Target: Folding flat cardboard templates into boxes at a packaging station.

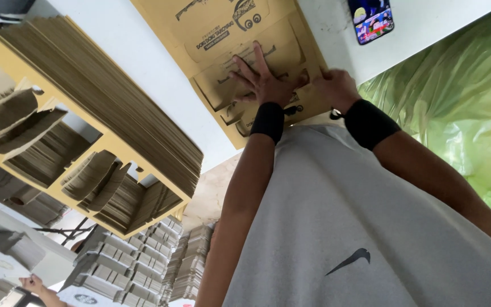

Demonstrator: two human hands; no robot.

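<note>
I see left hand (265, 79) spread flat, pressing cardboard blank (240, 51) on white table (143, 62); right hand (335, 86) fingers curled on blank edge; phone (371, 20) nearby.

The flat carton (240, 34) runs off the far edge, and its near edge is hidden behind the grey shirt (342, 227). The left hand (265, 82) covers part of its print; the right hand (336, 88) hides its fingertips against the card. The phone (371, 20) is cut by the far edge. A co-worker's hand (32, 282), near left, is small and partly cut off.
</note>
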